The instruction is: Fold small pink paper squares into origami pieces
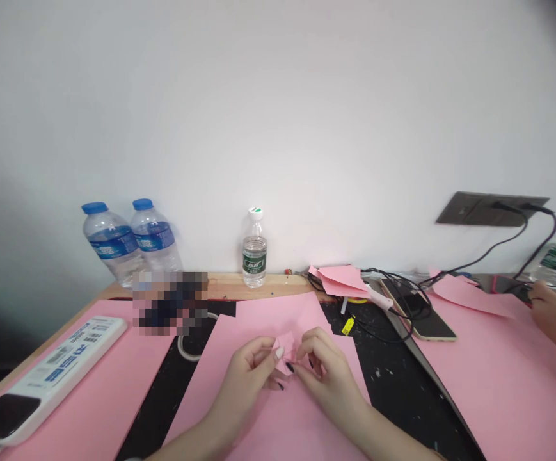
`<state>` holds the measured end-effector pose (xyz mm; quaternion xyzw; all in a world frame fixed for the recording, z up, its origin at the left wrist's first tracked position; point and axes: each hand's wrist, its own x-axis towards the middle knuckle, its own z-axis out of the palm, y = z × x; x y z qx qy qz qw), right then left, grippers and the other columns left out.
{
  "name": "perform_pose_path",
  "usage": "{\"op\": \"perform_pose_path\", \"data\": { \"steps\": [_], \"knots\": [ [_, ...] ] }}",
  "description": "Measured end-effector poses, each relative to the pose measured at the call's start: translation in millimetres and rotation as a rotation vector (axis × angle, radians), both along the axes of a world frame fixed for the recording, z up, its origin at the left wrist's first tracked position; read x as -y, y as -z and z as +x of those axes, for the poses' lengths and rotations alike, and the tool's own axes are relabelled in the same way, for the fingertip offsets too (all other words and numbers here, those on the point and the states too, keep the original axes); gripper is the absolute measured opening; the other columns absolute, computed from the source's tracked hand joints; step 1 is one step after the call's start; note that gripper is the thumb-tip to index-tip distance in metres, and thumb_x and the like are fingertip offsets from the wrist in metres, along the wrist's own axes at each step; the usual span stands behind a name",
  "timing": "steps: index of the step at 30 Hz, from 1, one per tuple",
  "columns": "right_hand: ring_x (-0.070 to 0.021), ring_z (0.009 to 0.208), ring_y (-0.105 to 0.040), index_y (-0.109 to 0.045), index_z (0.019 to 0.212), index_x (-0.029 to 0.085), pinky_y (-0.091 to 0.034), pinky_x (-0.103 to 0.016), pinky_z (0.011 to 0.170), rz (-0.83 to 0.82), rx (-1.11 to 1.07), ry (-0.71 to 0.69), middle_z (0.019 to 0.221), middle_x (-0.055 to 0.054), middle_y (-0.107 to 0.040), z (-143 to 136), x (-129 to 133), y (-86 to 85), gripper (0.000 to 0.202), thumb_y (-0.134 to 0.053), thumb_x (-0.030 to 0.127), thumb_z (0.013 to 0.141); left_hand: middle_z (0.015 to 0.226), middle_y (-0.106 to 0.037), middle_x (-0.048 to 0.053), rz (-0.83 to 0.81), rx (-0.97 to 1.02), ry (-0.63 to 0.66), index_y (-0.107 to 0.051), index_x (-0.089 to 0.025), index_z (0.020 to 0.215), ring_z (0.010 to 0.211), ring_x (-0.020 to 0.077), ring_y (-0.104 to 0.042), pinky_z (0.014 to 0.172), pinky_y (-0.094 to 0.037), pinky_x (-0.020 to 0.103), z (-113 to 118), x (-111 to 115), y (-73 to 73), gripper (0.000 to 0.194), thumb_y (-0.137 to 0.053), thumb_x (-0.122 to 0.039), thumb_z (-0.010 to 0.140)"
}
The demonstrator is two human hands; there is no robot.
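Note:
A small folded piece of pink paper (285, 346) is held up between both hands, above a large pink sheet (278, 429) on the table. My left hand (254, 366) pinches its left side between thumb and fingers. From the right, my right hand (324, 363) grips the lower right edge with bent fingers, its dark-nailed thumb against the paper. Creases and pointed corners show on the piece, but its full shape is partly covered by my fingers.
Water bottles (254, 253) stand along the wall. A long white device (50, 378) lies left on pink paper. Right are a phone (419, 310), black cables (405, 320) and folded pink paper (342, 280). Another person's hand (553, 310) is at the far right.

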<state>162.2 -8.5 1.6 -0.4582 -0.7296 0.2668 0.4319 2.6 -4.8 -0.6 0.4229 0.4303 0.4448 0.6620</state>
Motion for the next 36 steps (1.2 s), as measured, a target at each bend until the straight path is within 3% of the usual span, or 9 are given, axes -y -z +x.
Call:
{"op": "perform_pose_path", "data": {
  "steps": [6,10,14,19,24,28,36],
  "knots": [
    [-0.0177,0.076,-0.054,-0.062,0.072,0.02,-0.043,-0.027,0.063,-0.001,-0.037,-0.055,0.085,-0.005,-0.053,2.3,-0.6,-4.5,0.013,-0.057,0.009,0.078,0.073,-0.064,0.001,-0.052,0.057,0.011,-0.06,-0.017,0.083,0.066,0.0154,-0.063,0.071,-0.053,0.032,-1.4,-1.7,0.2,0.023,-0.066,-0.037,0.076],
    [-0.0155,0.071,-0.054,-0.059,0.077,0.02,-0.042,-0.025,0.056,-0.091,-0.115,0.007,0.09,-0.005,-0.054,2.0,-3.8,-3.0,0.009,-0.056,0.011,0.077,0.07,-0.063,-0.001,-0.06,0.067,-0.002,-0.061,-0.017,0.083,0.064,0.0143,-0.062,0.071,-0.054,0.033,-1.4,-2.5,0.3,0.023,-0.068,-0.037,0.074],
    [-0.0121,0.057,-0.048,-0.049,0.081,0.02,-0.037,-0.022,0.049,-0.268,-0.204,0.039,0.072,0.002,-0.053,1.2,-7.5,4.9,0.015,-0.062,0.017,0.075,0.074,-0.064,0.0,-0.048,0.048,-0.007,-0.063,-0.016,0.084,0.068,0.0143,-0.062,0.07,-0.053,0.03,-1.0,-1.7,-2.7,0.024,-0.068,-0.038,0.074],
    [-0.0099,0.047,-0.038,-0.045,0.062,0.02,-0.029,-0.022,0.045,-0.312,-0.087,0.026,0.052,0.007,-0.04,0.9,-7.2,9.6,0.021,-0.06,0.018,0.076,0.085,-0.067,0.005,-0.035,0.047,0.024,-0.063,-0.016,0.087,0.077,0.0189,-0.065,0.074,-0.053,0.034,-1.3,0.4,-4.5,0.027,-0.067,-0.04,0.075],
    [-0.0122,0.045,-0.047,-0.052,0.061,0.02,-0.035,-0.023,0.046,-0.175,-0.053,0.094,0.05,0.003,-0.052,5.4,-4.7,5.3,0.019,-0.056,0.02,0.08,0.106,-0.067,0.011,-0.074,0.117,-0.001,-0.058,-0.018,0.103,0.093,0.0261,-0.066,0.079,-0.052,0.037,-3.4,-0.8,-0.5,0.04,-0.06,-0.048,0.078],
    [-0.017,0.058,-0.062,-0.063,0.071,0.018,-0.047,-0.026,0.056,0.045,0.026,0.086,0.067,-0.004,-0.068,9.8,-3.9,2.9,0.014,-0.054,0.011,0.078,0.085,-0.07,0.009,-0.093,0.115,0.065,-0.054,-0.017,0.109,0.079,0.027,-0.07,0.071,-0.053,0.036,-5.8,-1.7,0.2,0.047,-0.056,-0.052,0.079],
    [-0.0234,0.084,-0.068,-0.068,0.097,0.018,-0.056,-0.033,0.073,0.248,0.212,0.038,0.092,-0.012,-0.072,14.8,-3.6,16.6,0.028,-0.045,0.007,0.086,0.07,-0.065,0.001,-0.017,0.022,0.129,-0.049,-0.018,0.109,0.054,0.0172,-0.066,0.053,-0.049,0.026,0.0,0.3,0.6,0.053,-0.073,-0.039,0.067]
  ]
}}
